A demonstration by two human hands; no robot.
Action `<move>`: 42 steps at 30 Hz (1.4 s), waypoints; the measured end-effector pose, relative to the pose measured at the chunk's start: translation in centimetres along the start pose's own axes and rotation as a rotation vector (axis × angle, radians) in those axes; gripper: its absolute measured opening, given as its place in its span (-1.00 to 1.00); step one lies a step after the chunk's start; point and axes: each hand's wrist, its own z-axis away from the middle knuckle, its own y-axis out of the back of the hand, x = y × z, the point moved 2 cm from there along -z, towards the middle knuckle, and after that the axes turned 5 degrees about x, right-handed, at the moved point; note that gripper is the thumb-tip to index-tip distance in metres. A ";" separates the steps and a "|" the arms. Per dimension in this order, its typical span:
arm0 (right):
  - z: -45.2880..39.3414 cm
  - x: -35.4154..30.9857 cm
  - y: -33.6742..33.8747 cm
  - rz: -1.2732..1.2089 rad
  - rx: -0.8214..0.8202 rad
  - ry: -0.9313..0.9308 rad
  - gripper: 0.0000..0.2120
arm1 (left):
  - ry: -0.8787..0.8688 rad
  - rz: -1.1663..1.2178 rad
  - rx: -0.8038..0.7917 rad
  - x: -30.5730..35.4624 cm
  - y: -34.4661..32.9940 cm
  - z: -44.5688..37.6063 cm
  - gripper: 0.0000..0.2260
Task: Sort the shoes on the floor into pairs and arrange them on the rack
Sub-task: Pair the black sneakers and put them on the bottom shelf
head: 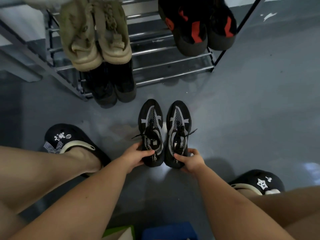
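Note:
Two black sneakers with grey trim stand side by side on the grey floor, toes pointing at the rack. My left hand [134,155] grips the heel of the left sneaker [151,129]. My right hand [189,160] grips the heel of the right sneaker [178,130]. The metal shoe rack [164,54] stands just beyond them. A beige pair [97,37] sits on an upper shelf at the left, a black-and-red pair [199,23] at the right. A dark pair [114,84] rests on the lowest shelf under the beige pair.
My feet wear black clogs with charms, one at the left [69,141] and one at the right [259,182]. A blue object [169,231] and a green-white object [119,232] lie at the bottom edge. Bare rails show on the rack's lower right.

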 end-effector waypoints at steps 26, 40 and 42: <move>2.7 -10.7 4.1 -0.102 -0.038 0.229 -0.48 | -0.261 0.166 -0.047 8.6 -3.2 3.4 -0.51; -6.6 -24.2 2.9 -0.118 -0.027 0.343 -0.58 | -0.382 0.156 0.103 20.0 -6.8 -5.6 -0.70; -7.6 -26.0 2.1 -0.107 -0.021 0.387 -0.62 | -0.377 0.164 0.149 21.1 -6.9 -7.1 -0.69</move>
